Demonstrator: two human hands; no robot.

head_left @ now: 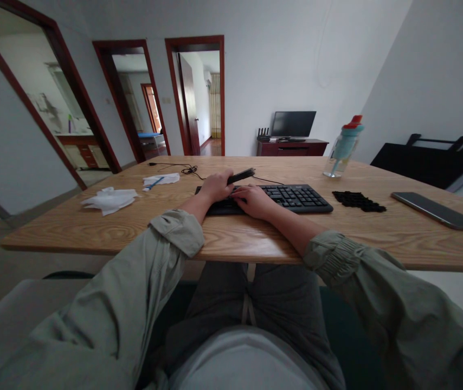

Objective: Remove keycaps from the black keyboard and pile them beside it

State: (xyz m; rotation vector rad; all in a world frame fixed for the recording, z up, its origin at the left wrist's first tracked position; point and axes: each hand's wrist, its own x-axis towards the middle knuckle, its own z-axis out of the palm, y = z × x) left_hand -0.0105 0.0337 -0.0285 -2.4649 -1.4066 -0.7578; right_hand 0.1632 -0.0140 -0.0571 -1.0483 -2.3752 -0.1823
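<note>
A black keyboard [296, 199] lies on the wooden table in front of me, its left part largely covered by my hands. My left hand [216, 187] is closed around a slim black brush-like tool [242, 175], held slanted above the keys with its far end pointing right. Low over the keyboard's left half, my right hand [253, 200] rests with fingers bent and drawn together at the keys. Whatever sits between those fingertips is too small to make out. To the keyboard's right lies a flat cluster of small black keycaps [358, 201].
Crumpled white tissue [110, 200] and another tissue [166, 179] with a blue-and-white toothbrush [153, 183] lie at left. A black cable [190, 169] coils behind the keyboard. At right stand a water bottle [343, 149] and a flat grey device [438, 210]. The table's front edge [251, 260] is near my lap.
</note>
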